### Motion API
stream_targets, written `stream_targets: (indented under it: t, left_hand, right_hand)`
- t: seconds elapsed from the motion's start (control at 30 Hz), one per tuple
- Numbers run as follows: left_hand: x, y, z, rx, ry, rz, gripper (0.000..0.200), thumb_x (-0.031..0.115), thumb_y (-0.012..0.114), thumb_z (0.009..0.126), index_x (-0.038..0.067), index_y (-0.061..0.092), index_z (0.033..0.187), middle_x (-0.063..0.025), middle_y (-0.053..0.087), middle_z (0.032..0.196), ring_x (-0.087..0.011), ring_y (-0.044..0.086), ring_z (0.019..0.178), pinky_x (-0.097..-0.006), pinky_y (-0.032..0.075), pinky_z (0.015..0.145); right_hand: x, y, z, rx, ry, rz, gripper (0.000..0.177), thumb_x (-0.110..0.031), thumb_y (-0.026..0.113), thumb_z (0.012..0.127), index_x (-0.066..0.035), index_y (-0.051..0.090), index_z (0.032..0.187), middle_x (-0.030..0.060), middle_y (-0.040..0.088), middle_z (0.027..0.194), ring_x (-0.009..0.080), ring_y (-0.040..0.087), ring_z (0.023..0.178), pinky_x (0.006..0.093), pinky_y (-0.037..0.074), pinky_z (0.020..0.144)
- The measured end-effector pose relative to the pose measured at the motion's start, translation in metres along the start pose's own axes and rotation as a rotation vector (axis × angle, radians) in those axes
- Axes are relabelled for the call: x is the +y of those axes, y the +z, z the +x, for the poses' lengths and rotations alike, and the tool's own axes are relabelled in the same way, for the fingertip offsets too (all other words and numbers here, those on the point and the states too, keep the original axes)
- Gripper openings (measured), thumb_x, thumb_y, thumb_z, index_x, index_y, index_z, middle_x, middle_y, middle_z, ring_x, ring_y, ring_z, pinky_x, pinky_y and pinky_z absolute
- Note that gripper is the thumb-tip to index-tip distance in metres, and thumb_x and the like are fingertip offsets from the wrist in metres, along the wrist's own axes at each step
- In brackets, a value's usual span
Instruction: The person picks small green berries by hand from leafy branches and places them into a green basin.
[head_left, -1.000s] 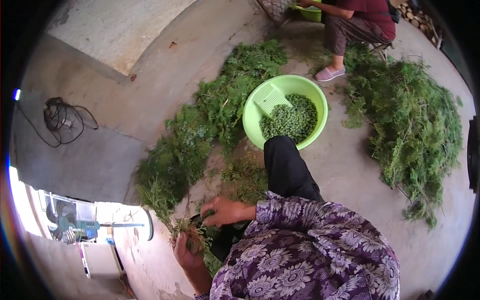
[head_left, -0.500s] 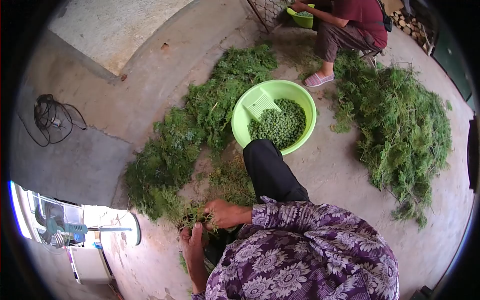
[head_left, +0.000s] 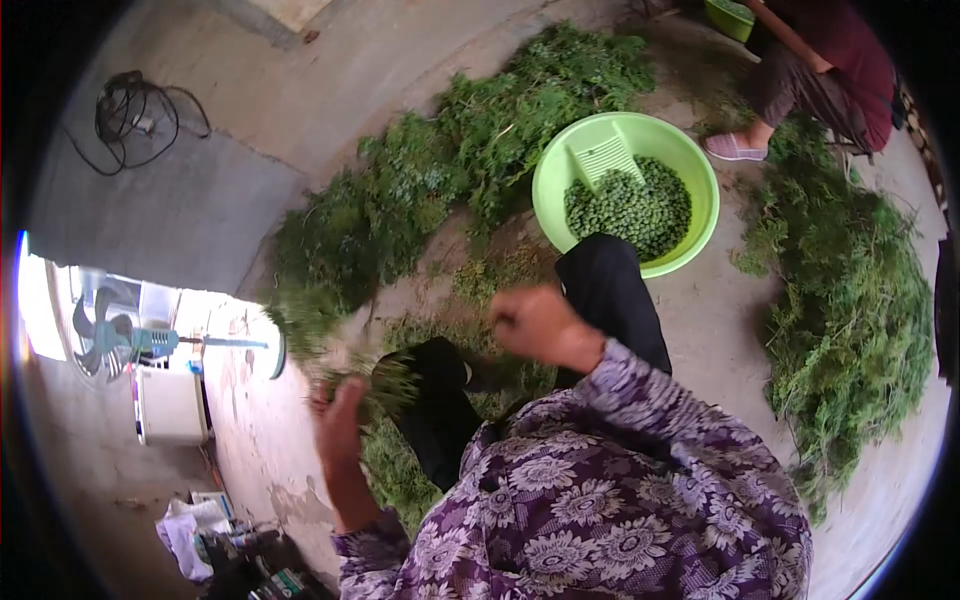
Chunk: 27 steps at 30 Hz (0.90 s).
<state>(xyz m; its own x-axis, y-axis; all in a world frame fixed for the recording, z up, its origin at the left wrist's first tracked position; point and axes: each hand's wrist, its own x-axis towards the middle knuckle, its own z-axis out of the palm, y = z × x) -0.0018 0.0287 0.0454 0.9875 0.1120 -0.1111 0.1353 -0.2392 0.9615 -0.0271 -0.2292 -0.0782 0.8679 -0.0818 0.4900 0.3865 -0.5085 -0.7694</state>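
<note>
My left hand (head_left: 340,430) grips a feathery evergreen sprig (head_left: 385,388), blurred by motion, low on the left side. My right hand (head_left: 545,325) is curled closed above my dark trouser leg, apart from the sprig; whatever is inside its fingers is hidden. Just beyond my knee stands a light green plastic basin (head_left: 705,205) with a ribbed washboard (head_left: 606,157) moulded into its side. Many small round green cones or berries (head_left: 630,210) fill its lower part.
A long heap of evergreen branches (head_left: 420,180) curves along the left, and another pile (head_left: 850,330) lies at right. A co-worker (head_left: 830,70) sits at top right by a green container (head_left: 730,18). A fan (head_left: 125,335) and a coiled cable (head_left: 130,115) are at left.
My hands have come apart: the right has moved right and up, toward the basin, while the left has gone left with the sprig. The whole view has shifted too.
</note>
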Motion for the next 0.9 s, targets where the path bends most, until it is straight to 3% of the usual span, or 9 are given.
stream_targets:
  t: [0.1, 0.2, 0.27, 0.4, 0.47, 0.53, 0.67, 0.8, 0.9]
  left_hand:
    - [0.004, -0.047, 0.03, 0.035, 0.063, 0.045, 0.021, 0.017, 0.067, 0.074, 0.014, 0.047, 0.067, 0.004, 0.046, 0.057, -0.0048, 0.035, 0.04, -0.0195, 0.028, 0.035]
    - [-0.017, -0.089, 0.06, 0.252, -0.005, 0.295, 0.023, 0.026, 0.065, 0.075, 0.009, 0.051, 0.071, 0.0025, 0.047, 0.059, -0.0055, 0.035, 0.04, -0.0209, 0.029, 0.035]
    - [-0.055, -0.134, 0.086, 0.203, -0.142, 0.378, 0.031, 0.034, 0.063, 0.076, 0.004, 0.055, 0.078, 0.0, 0.05, 0.061, -0.0074, 0.038, 0.041, -0.0229, 0.032, 0.036]
    - [-0.108, -0.172, 0.086, 0.192, -0.5, 0.709, 0.043, 0.04, 0.062, 0.075, -0.001, 0.055, 0.088, -0.0065, 0.052, 0.065, -0.0167, 0.054, 0.05, -0.0261, 0.04, 0.039]
    - [-0.134, -0.183, 0.087, 0.176, -0.611, 0.7, 0.046, 0.04, 0.063, 0.074, -0.002, 0.055, 0.091, -0.0077, 0.052, 0.067, -0.0191, 0.056, 0.052, -0.0258, 0.04, 0.038]
    - [-0.137, -0.174, 0.086, 0.158, -0.603, 0.636, 0.047, 0.038, 0.063, 0.074, -0.003, 0.055, 0.096, -0.0096, 0.055, 0.072, -0.0208, 0.058, 0.057, -0.0265, 0.042, 0.042]
    - [-0.13, -0.143, 0.111, -0.003, -0.423, 0.634, 0.049, 0.038, 0.059, 0.076, -0.003, 0.053, 0.101, -0.011, 0.057, 0.088, -0.0233, 0.059, 0.075, -0.0335, 0.046, 0.059]
    - [-0.129, -0.096, 0.145, -0.131, -0.057, 0.772, 0.036, 0.031, 0.058, 0.077, 0.001, 0.061, 0.095, -0.0071, 0.06, 0.076, -0.0141, 0.058, 0.067, -0.0263, 0.046, 0.055]
    - [-0.111, -0.041, 0.15, -0.192, 0.17, 0.878, 0.04, 0.029, 0.062, 0.073, -0.002, 0.059, 0.098, -0.0158, 0.062, 0.086, -0.0234, 0.06, 0.079, -0.0331, 0.047, 0.069]
  right_hand:
    - [0.002, -0.059, 0.033, 0.346, 0.161, 0.038, 0.014, -0.009, 0.057, 0.066, -0.007, 0.06, 0.08, 0.0146, 0.058, 0.071, 0.028, 0.058, 0.063, 0.0334, 0.047, 0.058]
    - [0.045, -0.093, 0.056, 0.598, 0.246, -0.182, 0.023, -0.012, 0.058, 0.069, -0.004, 0.06, 0.09, 0.0175, 0.059, 0.081, 0.0282, 0.059, 0.069, 0.0338, 0.048, 0.065]
    - [0.096, -0.095, 0.056, 0.643, 0.285, -0.608, 0.029, -0.015, 0.06, 0.068, -0.001, 0.059, 0.093, 0.0199, 0.059, 0.088, 0.0306, 0.058, 0.079, 0.0366, 0.046, 0.073]
    - [0.121, -0.079, 0.036, 0.495, 0.431, -0.609, 0.032, -0.019, 0.06, 0.068, -0.001, 0.059, 0.094, 0.0214, 0.058, 0.09, 0.0314, 0.057, 0.088, 0.0382, 0.044, 0.079]
    - [0.107, -0.066, 0.032, 0.161, 0.669, -0.316, 0.032, -0.021, 0.059, 0.068, -0.001, 0.059, 0.093, 0.0218, 0.058, 0.09, 0.0325, 0.057, 0.086, 0.0378, 0.044, 0.078]
    - [0.111, -0.052, 0.029, 0.144, 0.551, -0.39, 0.031, -0.023, 0.058, 0.069, -0.001, 0.06, 0.09, 0.0211, 0.059, 0.085, 0.0328, 0.058, 0.081, 0.0377, 0.045, 0.075]
    - [0.109, -0.028, 0.043, 0.133, 0.463, -0.297, 0.027, -0.023, 0.058, 0.07, -0.002, 0.061, 0.086, 0.0182, 0.06, 0.08, 0.0319, 0.059, 0.072, 0.0368, 0.047, 0.068]
    - [0.111, 0.01, 0.048, 0.119, 0.421, -0.215, 0.027, -0.025, 0.056, 0.07, -0.003, 0.061, 0.085, 0.0182, 0.06, 0.08, 0.0316, 0.059, 0.072, 0.0376, 0.047, 0.067]
    - [0.112, 0.04, 0.04, -0.097, 0.472, -0.212, 0.028, -0.026, 0.055, 0.07, -0.001, 0.06, 0.082, 0.0189, 0.06, 0.079, 0.0333, 0.057, 0.072, 0.0403, 0.046, 0.067]
